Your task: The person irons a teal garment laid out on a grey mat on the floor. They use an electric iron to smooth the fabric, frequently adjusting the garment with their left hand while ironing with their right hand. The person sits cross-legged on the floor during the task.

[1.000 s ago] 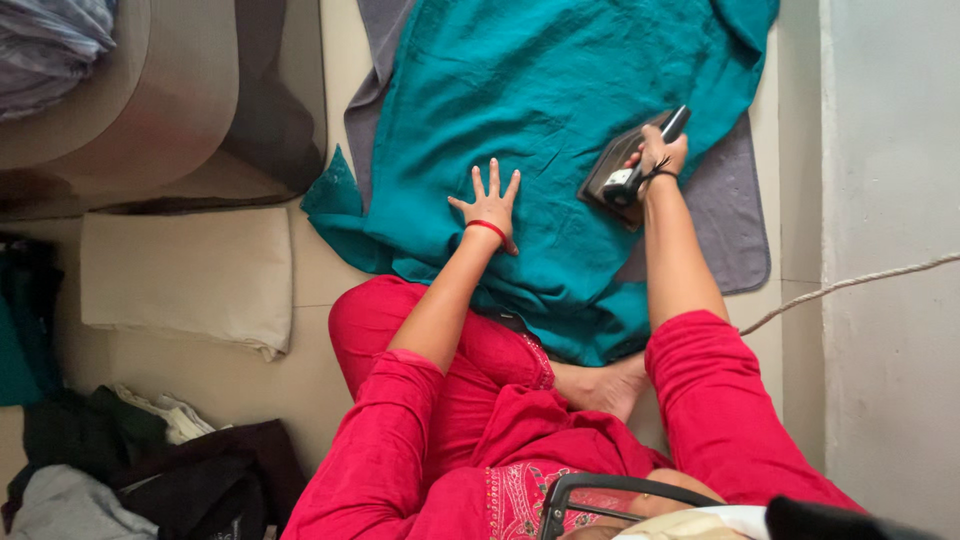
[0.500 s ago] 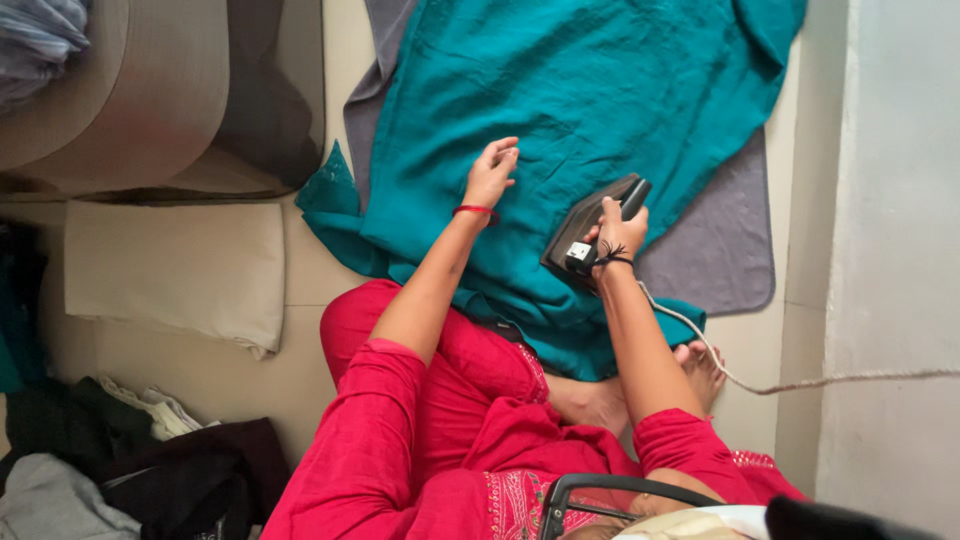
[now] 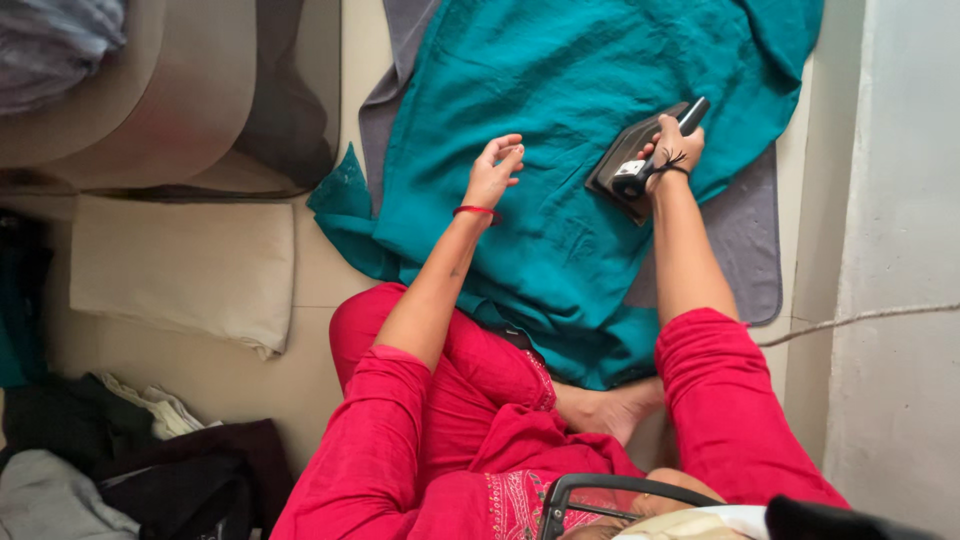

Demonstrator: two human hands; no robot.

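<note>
Right hand (image 3: 672,145) gripping black iron (image 3: 630,165), left hand (image 3: 493,172) on teal garment (image 3: 560,90)

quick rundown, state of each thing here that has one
teal garment: spread flat over the mat, still creased
iron: soleplate down on the garment, handle gripped
right hand: closed around the iron handle
left hand: fingers curled, resting on the garment
grey mat: laid flat on the floor
cream cloth: folded on the floor
cord: stretched off to the right
</note>
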